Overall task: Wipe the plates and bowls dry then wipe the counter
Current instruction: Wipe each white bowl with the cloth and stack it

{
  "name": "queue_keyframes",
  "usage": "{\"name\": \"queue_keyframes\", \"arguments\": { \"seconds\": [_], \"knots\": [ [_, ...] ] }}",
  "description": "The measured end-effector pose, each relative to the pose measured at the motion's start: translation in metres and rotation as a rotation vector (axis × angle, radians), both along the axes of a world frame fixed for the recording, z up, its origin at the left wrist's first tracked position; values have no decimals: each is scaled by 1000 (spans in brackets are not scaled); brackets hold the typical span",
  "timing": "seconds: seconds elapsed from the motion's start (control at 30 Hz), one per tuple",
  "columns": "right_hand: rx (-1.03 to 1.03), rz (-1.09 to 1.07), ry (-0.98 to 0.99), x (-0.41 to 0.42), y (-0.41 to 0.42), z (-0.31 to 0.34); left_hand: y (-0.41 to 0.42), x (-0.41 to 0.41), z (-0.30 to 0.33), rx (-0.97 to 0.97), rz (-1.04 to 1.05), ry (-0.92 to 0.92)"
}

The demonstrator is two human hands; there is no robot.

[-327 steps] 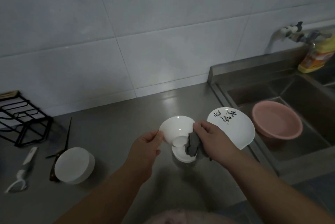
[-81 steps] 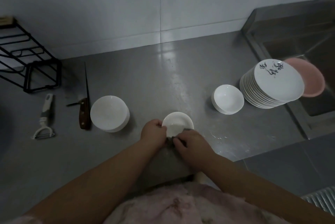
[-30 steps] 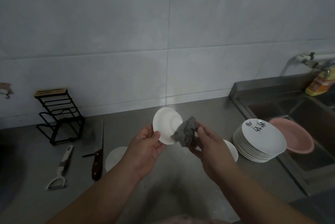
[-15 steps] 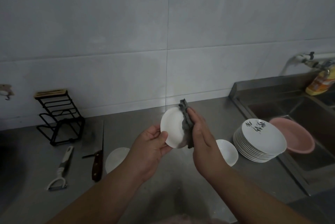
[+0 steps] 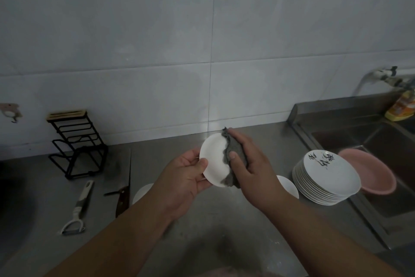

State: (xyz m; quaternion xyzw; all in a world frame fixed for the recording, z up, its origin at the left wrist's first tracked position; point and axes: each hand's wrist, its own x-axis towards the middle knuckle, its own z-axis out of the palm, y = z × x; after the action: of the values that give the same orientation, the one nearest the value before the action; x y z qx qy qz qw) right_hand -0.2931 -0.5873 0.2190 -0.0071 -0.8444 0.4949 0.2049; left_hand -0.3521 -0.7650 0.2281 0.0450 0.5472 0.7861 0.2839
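While pinched at its lower-left rim by the left hand (image 5: 186,178), thumb on the near face and fingers curled behind, small white dish (image 5: 214,160) held up off the counter (image 5: 224,220), tilted nearly on edge. Makes sense: leaves the open face clear for wiping. Right hand (image 5: 249,164) closed around a grey cloth (image 5: 233,157), palm pressing it flat against the dish's right half, thumb hooked over the front. Cloth wrapped round the rim there, probably getting both sides at once, though hard to say in this dim light.

Dish round, so no real long axis; face pointing back toward the camera and a bit left, rim running top to bottom.

Further out: small bowls (image 5: 288,187) just behind the right wrist, and next to those a stack of plates (image 5: 325,175) with black brushwork on top, right at the sink (image 5: 370,142) edge, close for grabbing next presumably. Pink basin (image 5: 370,171) sitting in the sink. Another white stack (image 5: 142,192) peeking out behind the left forearm, likely the done pile. Knife (image 5: 123,196), peeler (image 5: 78,209) and black rack (image 5: 76,142) off left.
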Motion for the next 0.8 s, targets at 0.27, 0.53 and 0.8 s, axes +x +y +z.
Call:
{"name": "queue_keyframes", "arguments": {
  "seconds": [0.27,0.53,0.8],
  "knots": [
    [-556,-321,-155,-8,-28,0,20,8,-7,-28,81,77],
    [-570,-203,-203,-16,-1,-2,22,1,3,-21,-69,-2],
    [-609,-171,-173,-19,-9,-12,29,-2,-12,13,43,-23]
  ]
}}
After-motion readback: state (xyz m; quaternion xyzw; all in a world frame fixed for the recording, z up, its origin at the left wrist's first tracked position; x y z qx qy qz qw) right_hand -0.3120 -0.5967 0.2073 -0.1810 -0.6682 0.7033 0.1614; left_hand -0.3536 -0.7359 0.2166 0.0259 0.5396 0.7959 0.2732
